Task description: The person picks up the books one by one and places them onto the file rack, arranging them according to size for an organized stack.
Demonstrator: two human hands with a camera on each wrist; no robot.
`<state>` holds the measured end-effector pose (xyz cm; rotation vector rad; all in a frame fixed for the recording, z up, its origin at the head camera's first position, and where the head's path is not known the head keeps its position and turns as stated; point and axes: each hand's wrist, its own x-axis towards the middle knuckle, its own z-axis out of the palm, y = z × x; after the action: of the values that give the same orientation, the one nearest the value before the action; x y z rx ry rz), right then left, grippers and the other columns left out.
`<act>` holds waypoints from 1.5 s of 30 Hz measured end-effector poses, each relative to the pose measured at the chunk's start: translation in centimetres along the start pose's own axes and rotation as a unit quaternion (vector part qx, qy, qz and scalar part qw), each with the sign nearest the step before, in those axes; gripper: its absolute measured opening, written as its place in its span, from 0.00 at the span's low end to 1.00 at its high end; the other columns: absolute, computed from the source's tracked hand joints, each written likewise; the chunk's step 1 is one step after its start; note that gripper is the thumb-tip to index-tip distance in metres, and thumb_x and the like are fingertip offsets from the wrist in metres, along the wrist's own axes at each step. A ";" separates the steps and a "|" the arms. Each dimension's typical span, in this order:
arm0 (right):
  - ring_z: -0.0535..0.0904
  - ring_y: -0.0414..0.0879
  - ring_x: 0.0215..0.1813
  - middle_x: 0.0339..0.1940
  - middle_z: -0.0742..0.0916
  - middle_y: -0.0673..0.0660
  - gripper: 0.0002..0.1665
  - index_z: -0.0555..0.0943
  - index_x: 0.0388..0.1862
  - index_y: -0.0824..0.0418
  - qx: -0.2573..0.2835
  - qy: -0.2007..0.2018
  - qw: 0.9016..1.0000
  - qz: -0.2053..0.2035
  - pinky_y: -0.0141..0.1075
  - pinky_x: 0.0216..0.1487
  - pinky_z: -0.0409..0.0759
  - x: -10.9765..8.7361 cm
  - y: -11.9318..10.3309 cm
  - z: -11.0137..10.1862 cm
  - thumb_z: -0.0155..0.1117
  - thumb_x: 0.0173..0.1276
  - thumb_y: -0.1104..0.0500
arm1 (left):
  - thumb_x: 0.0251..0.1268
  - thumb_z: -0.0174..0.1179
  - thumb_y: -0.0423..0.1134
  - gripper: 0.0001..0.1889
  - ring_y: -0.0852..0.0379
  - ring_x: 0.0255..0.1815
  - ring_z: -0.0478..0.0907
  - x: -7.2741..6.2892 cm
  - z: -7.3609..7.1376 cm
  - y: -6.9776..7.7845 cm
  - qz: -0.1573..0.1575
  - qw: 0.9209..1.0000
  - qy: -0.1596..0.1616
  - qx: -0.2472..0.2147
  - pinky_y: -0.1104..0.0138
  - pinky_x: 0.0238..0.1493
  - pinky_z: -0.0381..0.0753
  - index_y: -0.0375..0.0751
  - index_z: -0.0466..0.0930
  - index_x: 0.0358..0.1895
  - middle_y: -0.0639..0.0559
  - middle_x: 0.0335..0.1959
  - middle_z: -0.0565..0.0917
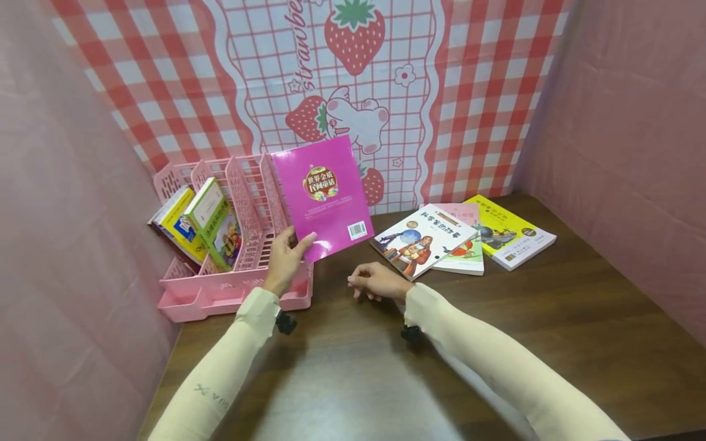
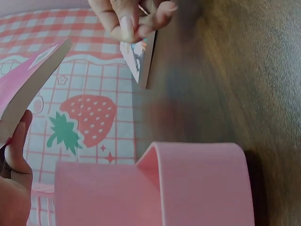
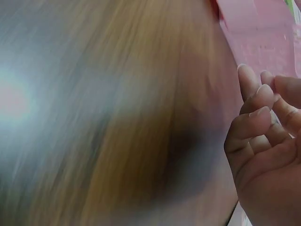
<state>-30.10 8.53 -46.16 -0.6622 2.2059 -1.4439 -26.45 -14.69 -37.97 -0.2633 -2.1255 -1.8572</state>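
My left hand (image 1: pixel 288 260) grips a magenta book (image 1: pixel 331 214) by its lower left corner, thumb across the cover with the barcode. The book is raised and tilted in front of a pink desk file rack (image 1: pixel 220 283). In the left wrist view the thick page edge of the magenta book (image 2: pixel 35 87) shows above the left hand (image 2: pixel 16 174). My right hand (image 1: pixel 380 282) hovers over the table to the right, its fingers loosely curled around nothing. The right wrist view shows that hand (image 3: pixel 268 146) with bent, bare fingers.
A yellow book (image 1: pixel 184 229) and a green book (image 1: pixel 217 223) lean in the rack's left slots. On the brown table (image 1: pixel 551 331), right of the hands, lie a white book (image 1: pixel 413 242), a pink-and-green book (image 1: pixel 469 260) and another yellow book (image 1: pixel 504 229). A strawberry-patterned cloth (image 1: pixel 353 37) hangs behind.
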 end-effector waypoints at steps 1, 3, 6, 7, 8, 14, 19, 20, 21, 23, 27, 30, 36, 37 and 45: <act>0.71 0.40 0.20 0.31 0.89 0.58 0.16 0.81 0.47 0.70 -0.002 -0.002 1.000 -0.002 0.30 0.18 0.68 0.3 -0.3 0.4 0.57 0.81 0.56 | 0.72 0.64 0.32 0.18 0.52 0.36 0.82 0.0 -0.2 0.0 -0.001 1.000 0.002 -0.003 0.65 0.37 0.86 0.24 0.78 0.58 0.36 0.43 0.85; 0.71 0.40 0.20 0.30 0.89 0.57 0.17 0.81 0.47 0.70 -0.006 -0.003 1.000 -0.007 0.30 0.18 0.68 1.0 -0.9 1.2 0.57 0.81 0.55 | 0.72 0.64 0.32 0.17 0.52 0.34 0.81 0.0 -0.5 0.1 0.001 1.000 0.009 -0.006 0.65 0.34 0.84 0.25 0.78 0.59 0.36 0.42 0.85; 0.71 0.40 0.19 0.29 0.88 0.56 0.20 0.81 0.47 0.70 -0.008 -0.001 1.000 -0.007 0.30 0.17 0.69 1.9 -1.9 2.4 0.56 0.82 0.52 | 0.73 0.64 0.33 0.17 0.54 0.30 0.78 0.0 -0.9 0.1 0.002 1.000 0.019 -0.014 0.67 0.30 0.81 0.26 0.79 0.58 0.38 0.38 0.85; 0.72 0.40 0.19 0.29 0.88 0.56 0.21 0.81 0.48 0.70 -0.004 0.001 1.000 -0.006 0.31 0.17 0.69 2.2 -2.2 2.8 0.55 0.82 0.51 | 0.73 0.64 0.32 0.16 0.54 0.29 0.77 0.0 -1.1 0.1 0.004 1.000 0.023 -0.017 0.67 0.28 0.80 0.26 0.79 0.58 0.39 0.36 0.84; 0.72 0.41 0.19 0.28 0.88 0.56 0.23 0.81 0.48 0.70 -0.003 0.004 1.000 -0.005 0.31 0.17 0.70 2.5 -2.5 3.1 0.55 0.83 0.49 | 0.72 0.64 0.32 0.16 0.54 0.28 0.76 0.1 -1.2 0.1 0.007 0.999 0.028 -0.017 0.67 0.27 0.78 0.25 0.79 0.57 0.40 0.35 0.83; 0.72 0.42 0.18 0.27 0.88 0.55 0.31 0.82 0.49 0.69 -0.001 0.028 1.000 0.006 0.32 0.16 0.70 3.9 -3.9 5.0 0.51 0.82 0.41 | 0.72 0.65 0.32 0.17 0.54 0.33 0.80 0.1 -2.0 0.1 0.017 0.999 0.045 -0.014 0.68 0.34 0.83 0.25 0.79 0.57 0.42 0.38 0.85; 0.72 0.42 0.18 0.27 0.89 0.55 0.33 0.83 0.48 0.66 -0.007 0.043 0.999 0.025 0.32 0.16 0.69 4.6 -4.4 6.1 0.52 0.80 0.36 | 0.72 0.64 0.32 0.17 0.55 0.33 0.80 0.1 -2.4 0.2 0.033 0.998 0.051 -0.005 0.69 0.33 0.82 0.23 0.79 0.58 0.38 0.39 0.86; 0.72 0.42 0.18 0.27 0.89 0.55 0.33 0.83 0.47 0.65 -0.008 0.046 0.999 0.027 0.32 0.16 0.69 4.7 -4.6 6.3 0.52 0.80 0.36 | 0.72 0.64 0.31 0.17 0.54 0.33 0.80 0.1 -2.5 0.2 0.036 0.998 0.054 -0.003 0.69 0.32 0.82 0.23 0.79 0.57 0.38 0.39 0.86; 0.72 0.42 0.18 0.27 0.89 0.55 0.32 0.83 0.46 0.64 -0.011 0.049 0.998 0.029 0.32 0.16 0.69 4.8 -4.7 6.5 0.52 0.79 0.35 | 0.72 0.64 0.31 0.17 0.54 0.33 0.80 0.1 -2.6 0.3 0.039 0.998 0.056 -0.003 0.69 0.32 0.81 0.23 0.79 0.57 0.39 0.39 0.86; 0.72 0.42 0.18 0.27 0.89 0.56 0.31 0.83 0.43 0.62 -0.015 0.052 0.998 0.030 0.32 0.16 0.70 4.9 -4.9 6.8 0.53 0.79 0.35 | 0.72 0.64 0.31 0.16 0.51 0.33 0.80 0.1 -2.7 0.4 0.043 0.997 0.060 -0.002 0.68 0.33 0.81 0.23 0.79 0.56 0.40 0.38 0.86; 0.73 0.43 0.17 0.24 0.88 0.55 0.30 0.82 0.40 0.61 -0.028 0.057 0.998 0.028 0.33 0.16 0.70 5.5 -5.1 7.5 0.52 0.80 0.36 | 0.71 0.65 0.31 0.15 0.48 0.34 0.79 0.1 -3.0 0.4 0.044 0.997 0.067 0.002 0.67 0.33 0.81 0.23 0.80 0.55 0.43 0.38 0.86; 0.73 0.43 0.16 0.21 0.87 0.54 0.31 0.83 0.39 0.63 -0.031 0.066 0.997 0.026 0.33 0.14 0.70 6.0 -5.1 8.0 0.52 0.81 0.37 | 0.71 0.65 0.31 0.16 0.51 0.30 0.77 0.1 -3.2 0.5 0.037 0.997 0.068 0.004 0.69 0.28 0.79 0.23 0.80 0.55 0.43 0.36 0.85; 0.72 0.43 0.14 0.18 0.86 0.56 0.37 0.84 0.35 0.67 -0.026 0.087 0.995 0.033 0.34 0.13 0.70 6.5 -5.3 8.3 0.49 0.80 0.35 | 0.71 0.65 0.32 0.16 0.53 0.30 0.78 0.0 -3.4 0.6 0.032 0.997 0.068 0.013 0.68 0.26 0.78 0.25 0.80 0.56 0.38 0.40 0.86; 0.72 0.43 0.14 0.18 0.86 0.56 0.37 0.84 0.34 0.67 -0.028 0.088 0.995 0.035 0.33 0.13 0.70 6.5 -5.4 8.3 0.49 0.80 0.35 | 0.71 0.65 0.32 0.16 0.53 0.31 0.79 0.0 -3.4 0.6 0.032 0.997 0.067 0.015 0.68 0.26 0.79 0.25 0.80 0.56 0.37 0.41 0.86; 0.71 0.42 0.14 0.22 0.88 0.61 0.32 0.82 0.29 0.62 -0.013 0.098 0.993 0.067 0.34 0.15 0.71 6.3 -6.6 8.1 0.54 0.79 0.36 | 0.72 0.64 0.32 0.15 0.47 0.30 0.78 0.0 -3.7 0.5 0.041 0.996 0.070 0.031 0.66 0.25 0.79 0.25 0.80 0.56 0.32 0.39 0.85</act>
<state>-29.37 -3.35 -43.66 -0.3855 2.3711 -1.4668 -25.89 -18.27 -37.12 -0.1976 -2.0434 -1.7087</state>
